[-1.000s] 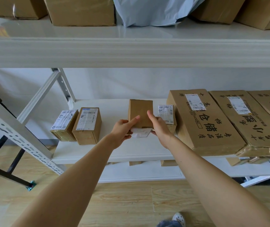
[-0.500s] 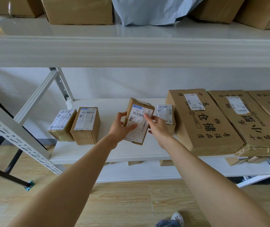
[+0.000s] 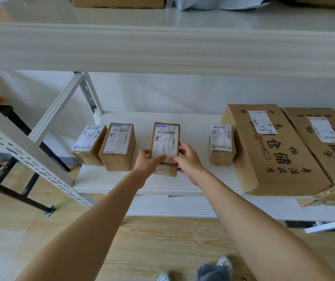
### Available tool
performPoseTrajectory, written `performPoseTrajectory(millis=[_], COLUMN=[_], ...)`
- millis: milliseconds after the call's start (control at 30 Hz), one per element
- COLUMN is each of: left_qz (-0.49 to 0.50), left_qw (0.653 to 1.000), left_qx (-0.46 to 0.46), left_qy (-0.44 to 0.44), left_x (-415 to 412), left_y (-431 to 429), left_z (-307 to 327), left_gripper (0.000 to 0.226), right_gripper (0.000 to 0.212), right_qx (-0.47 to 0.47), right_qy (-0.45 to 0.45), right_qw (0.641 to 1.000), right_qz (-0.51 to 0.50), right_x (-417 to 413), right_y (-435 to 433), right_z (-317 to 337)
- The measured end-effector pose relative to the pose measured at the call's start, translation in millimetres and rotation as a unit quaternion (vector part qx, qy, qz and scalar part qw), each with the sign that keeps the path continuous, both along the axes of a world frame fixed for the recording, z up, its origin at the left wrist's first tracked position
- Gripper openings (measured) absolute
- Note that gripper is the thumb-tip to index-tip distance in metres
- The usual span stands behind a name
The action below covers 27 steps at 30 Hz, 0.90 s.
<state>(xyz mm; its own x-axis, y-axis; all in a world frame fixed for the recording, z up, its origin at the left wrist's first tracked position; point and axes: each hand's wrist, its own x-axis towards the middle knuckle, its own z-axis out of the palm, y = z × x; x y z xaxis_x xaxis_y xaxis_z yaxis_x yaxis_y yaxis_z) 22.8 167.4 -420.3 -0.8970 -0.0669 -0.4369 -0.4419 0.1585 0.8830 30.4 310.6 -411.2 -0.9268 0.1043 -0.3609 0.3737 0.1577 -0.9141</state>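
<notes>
A small cardboard parcel (image 3: pixel 165 147) sits on the white shelf (image 3: pixel 193 179), label side up, with a printed shipping label covering most of its top face. Both hands clamp it at its near end: the left hand (image 3: pixel 147 164) grips the left edge with its thumb lying across the label's lower part, and the right hand (image 3: pixel 189 159) grips the right edge, fingers curled round the side.

To the left, apart from it, stands a second labelled box (image 3: pixel 118 147), and touching that one on its far left side is a tilted smaller box (image 3: pixel 88 144). To the right, well apart, sits another small labelled box (image 3: pixel 221 144), just beside a large flat carton (image 3: pixel 274 151) printed with black characters. A further carton (image 3: pixel 324 142) lies right of that. An upper shelf (image 3: pixel 162 49) spans above, over a wooden floor (image 3: pixel 162 240).
</notes>
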Motion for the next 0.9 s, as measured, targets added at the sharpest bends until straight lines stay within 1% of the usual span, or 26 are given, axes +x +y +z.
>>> performPoseTrajectory(millis=[67, 200, 300, 467, 567, 667, 900], left_qz=[0.007, 0.012, 0.001, -0.001, -0.001, -0.009, 0.006], left_qw=[1.0, 0.999, 1.0, 0.999, 0.998, 0.996, 0.991], left_qx=[0.01, 0.016, -0.008, -0.04, -0.06, -0.082, -0.136], left_qy=[-0.01, -0.024, -0.024, -0.025, -0.025, -0.023, -0.017], left_x=[-3, -13, -19, -30, -34, -33, -31], left_y=[-7, -22, -30, -38, -39, -38, -26], left_z=[-3, -8, -9, -13, -17, -20, -21], left_gripper=[0.047, 0.049, 0.052, 0.052, 0.049, 0.051, 0.059], right_gripper=[0.065, 0.059, 0.059, 0.053, 0.056, 0.061, 0.059], right_qx=[0.001, 0.001, -0.003, -0.018, -0.019, -0.018, -0.027], right_qy=[-0.003, -0.003, -0.01, -0.03, -0.038, -0.042, -0.05], right_qw=[1.0, 1.0, 1.0, 0.999, 0.998, 0.998, 0.998], right_qz=[0.011, 0.02, 0.022, 0.029, 0.035, 0.034, 0.04], right_x=[-6, -21, -31, -45, -48, -49, -47], right_y=[-7, -22, -31, -43, -47, -47, -42], right_z=[-5, -12, -17, -24, -27, -30, -29])
